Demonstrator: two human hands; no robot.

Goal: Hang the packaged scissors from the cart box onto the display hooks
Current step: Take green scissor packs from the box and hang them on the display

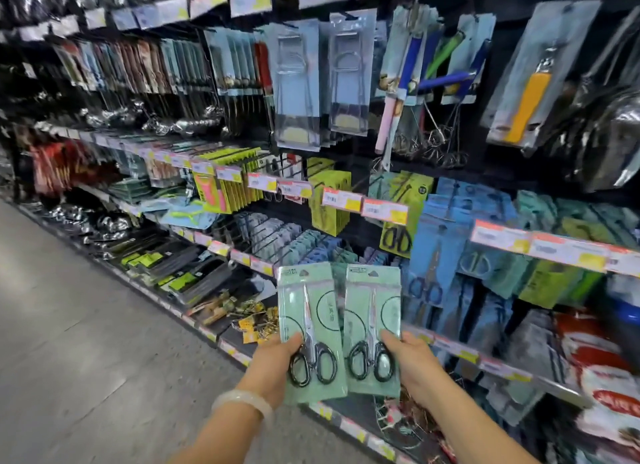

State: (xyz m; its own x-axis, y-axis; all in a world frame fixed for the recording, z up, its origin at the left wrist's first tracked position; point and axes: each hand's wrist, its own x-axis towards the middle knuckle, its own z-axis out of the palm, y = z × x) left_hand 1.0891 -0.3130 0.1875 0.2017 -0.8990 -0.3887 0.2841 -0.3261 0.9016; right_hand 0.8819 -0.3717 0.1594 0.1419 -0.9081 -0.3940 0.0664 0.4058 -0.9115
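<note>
So on the far left there was just the grey shop floor (69,325), then the long black pegboard display wall (363,158) full of hanging kitchen tools, which I'll use as my reference. In front of its lower rows, the left hand (277,363), white bangle (242,403) on the wrist, gripped a mint-green carded pack of black-handled scissors (310,332) by the bottom corner, thumb on the front. Right beside it, edges nearly touching, the right hand (414,366) held a second mint-green scissors pack (373,325) the same way. Both packs stood upright, hang holes on top.

My guess: these are light and stiff-ish, but the plastic front looks slick and the weight sits low at the handles. Holding low is fine for carrying; pinching nearer the top hole would probably make threading easier.

Further right on the wall hung blue scissors cards (446,241) behind orange-and-yellow price tags (384,211). Those tags and the crowded neighbouring packs look like the main obstacles. No cart box in view.
</note>
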